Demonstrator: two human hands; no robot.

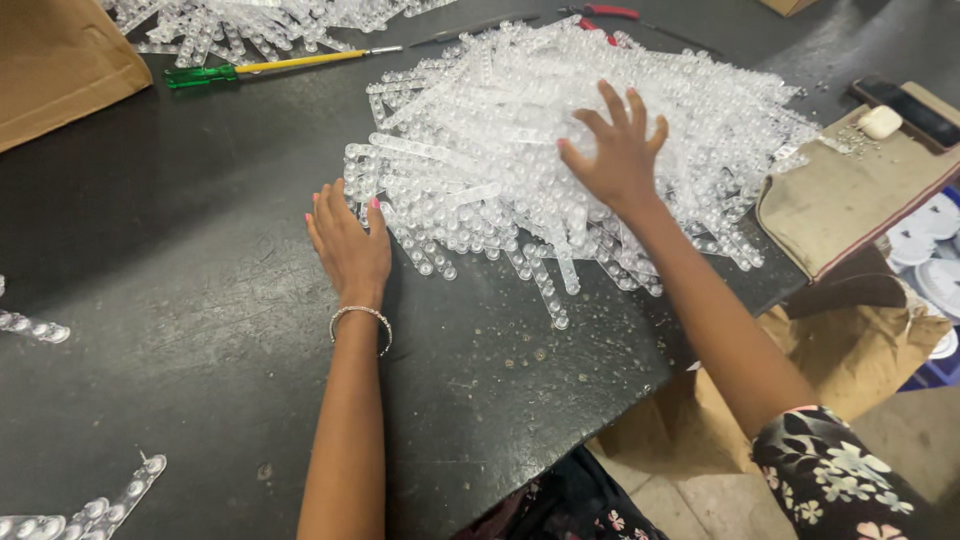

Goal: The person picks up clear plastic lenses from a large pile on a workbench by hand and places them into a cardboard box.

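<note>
Right hand (618, 158) fingers spread on the lens strips (520, 140), seemingly gripping nothing

Cardboard box (55, 60) is running off the tabletop's far left corner; right hand (618, 150) is hiding strips beneath its palm.

Even overhead light is falling; glare is whitening the clear strips (520, 150) under the right hand's fingers (615, 105). Focus is holding sharp; edges are bending slightly.
</note>
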